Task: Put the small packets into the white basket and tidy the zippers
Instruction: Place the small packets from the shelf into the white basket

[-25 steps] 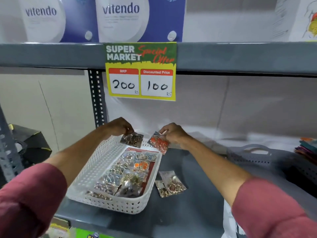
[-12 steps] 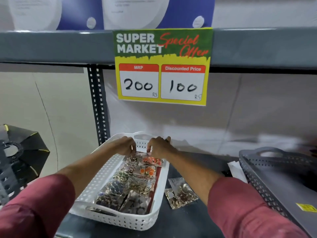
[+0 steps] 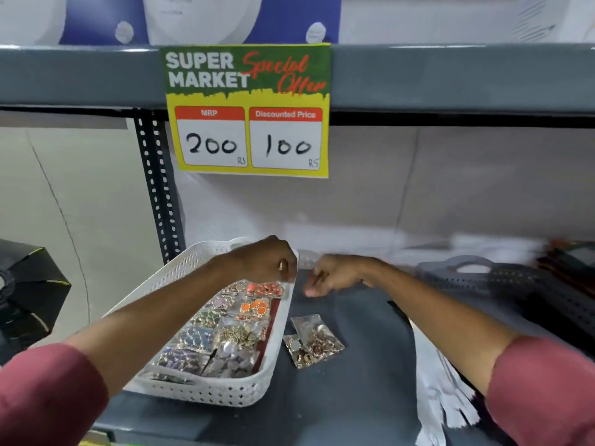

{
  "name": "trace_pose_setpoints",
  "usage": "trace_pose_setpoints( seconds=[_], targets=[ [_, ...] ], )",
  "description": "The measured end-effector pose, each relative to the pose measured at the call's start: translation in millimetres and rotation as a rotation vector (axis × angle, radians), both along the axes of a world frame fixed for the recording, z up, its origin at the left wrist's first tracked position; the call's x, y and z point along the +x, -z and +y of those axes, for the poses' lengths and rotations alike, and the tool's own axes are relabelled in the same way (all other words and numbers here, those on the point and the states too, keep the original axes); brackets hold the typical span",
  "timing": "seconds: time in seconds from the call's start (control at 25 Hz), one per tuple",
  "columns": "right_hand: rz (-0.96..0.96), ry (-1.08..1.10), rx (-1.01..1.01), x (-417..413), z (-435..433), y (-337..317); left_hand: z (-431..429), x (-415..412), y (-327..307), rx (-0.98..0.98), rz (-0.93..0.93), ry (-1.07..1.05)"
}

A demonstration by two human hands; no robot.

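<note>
A white perforated basket sits on the dark shelf and holds several small clear packets of beads and buttons. Two orange-filled packets lie at its far end. Two more packets lie on the shelf just right of the basket. My left hand hovers over the basket's far right corner, fingers curled with nothing visible in them. Just right of the basket rim is my right hand, loosely curled and empty. White zippers lie at the lower right under my right arm.
A grey perforated basket stands at the right, with coloured items behind it. A yellow price sign hangs from the upper shelf edge. A perforated steel upright rises behind the white basket. A black box is at the left.
Both hands laid their packets at the far end of the basket and let go. The right hand has moved out to the right of the rim; the left has lifted slightly.
</note>
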State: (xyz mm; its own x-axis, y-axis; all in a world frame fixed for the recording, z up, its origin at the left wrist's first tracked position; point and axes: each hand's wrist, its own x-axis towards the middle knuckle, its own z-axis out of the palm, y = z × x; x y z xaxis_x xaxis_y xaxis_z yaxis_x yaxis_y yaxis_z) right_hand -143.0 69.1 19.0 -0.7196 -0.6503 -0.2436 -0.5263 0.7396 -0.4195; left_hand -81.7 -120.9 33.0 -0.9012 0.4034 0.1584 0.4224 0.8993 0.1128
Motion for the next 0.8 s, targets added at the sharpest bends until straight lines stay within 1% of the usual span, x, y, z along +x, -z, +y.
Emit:
trace_pose_setpoints(
  seconds=[0.04,0.12,0.2,0.24,0.28,0.36,0.44,0.52,0.56,0.64,0.72,0.8],
  targets=[
    [-0.047,-0.060,0.054,6.7,5.2,5.9,10.0,3.0,-0.6,-0.056,-0.010,-0.005],
    [-0.051,-0.132,0.074,20.1,10.1,17.3,25.0,8.8,-3.8,-0.153,0.048,-0.041],
    [-0.004,-0.109,0.022,29.2,14.9,20.2,37.7,14.3,-8.0,-0.182,0.110,-0.047],
    [0.012,-0.076,-0.006,31.1,20.4,17.6,44.7,17.3,-8.8,-0.188,0.107,-0.046],
    [0.022,-0.049,-0.024,31.5,27.5,12.9,51.6,20.5,-8.3,-0.211,0.075,-0.048],
    [-0.002,-0.012,-0.051,31.5,47.7,-1.6,64.1,23.4,-1.8,-0.280,-0.051,-0.005],
    [-0.042,0.028,-0.106,30.9,71.9,-15.8,78.0,26.0,7.7,-0.322,-0.243,0.064],
    [-0.003,0.069,-0.139,28.8,93.3,-25.8,89.9,25.6,16.1,-0.363,-0.461,0.088],
    [0.021,0.090,-0.155,26.7,102.3,-28.2,94.0,23.9,19.4,-0.385,-0.501,0.096],
    [0.035,0.118,-0.191,24.5,117.2,-29.5,99.9,21.8,22.5,-0.414,-0.498,0.109],
    [0.024,0.137,-0.212,24.2,126.2,-27.8,100.9,21.5,21.5,-0.398,-0.493,0.128],
    [-0.004,0.175,-0.271,23.8,129.2,-24.6,95.3,21.3,17.1,-0.308,-0.426,0.123]
  ],
)
